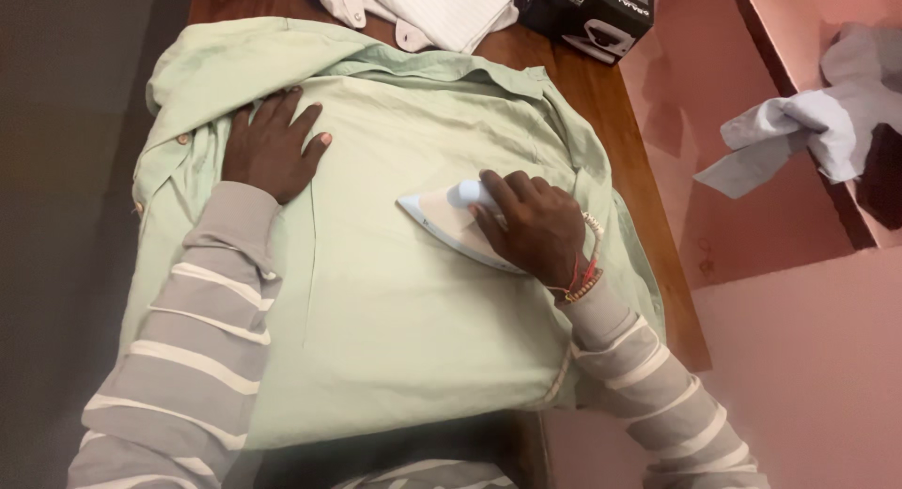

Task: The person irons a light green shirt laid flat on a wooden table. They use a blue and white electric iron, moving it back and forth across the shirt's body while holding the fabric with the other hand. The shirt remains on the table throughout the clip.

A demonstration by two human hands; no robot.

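Wooden table: shirt, iron

Pale green shirt spread flat across the wooden table, covering most of it, collar end at the far side and hem hanging over the near edge. Its left side is bunched and creased, a button showing there; the middle lies smooth. White iron sits soleplate-down on the shirt, right of centre, pointed tip aimed left and slightly far.
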